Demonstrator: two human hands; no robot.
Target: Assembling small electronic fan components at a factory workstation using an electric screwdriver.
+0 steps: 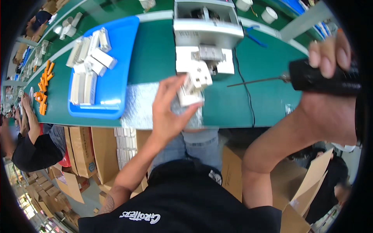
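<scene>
Between the thumb and fingers of my left hand (pixel 169 106) is a white power socket block (pixel 199 77), its face with dark slots turned up. It is held just above the table's front edge. In my right hand (pixel 328 54) lies a black power screwdriver (pixel 322 77). Its long thin bit (pixel 254 81) points left toward the socket block, with a gap between them. Behind the block stands a grey metal machine (pixel 208 33) with a white base and a metal bracket (pixel 210 53) at its front.
A blue tray (pixel 130 58) of white rectangular pieces (pixel 83 87) stands on the left. Orange parts (pixel 46 83) lie beyond it. Silvery bubble wrap (pixel 142 105) covers part of the green table (pixel 155 46). A black cable (pixel 244 89) and blue pliers (pixel 256 37) are right of the machine. Another person sits far left.
</scene>
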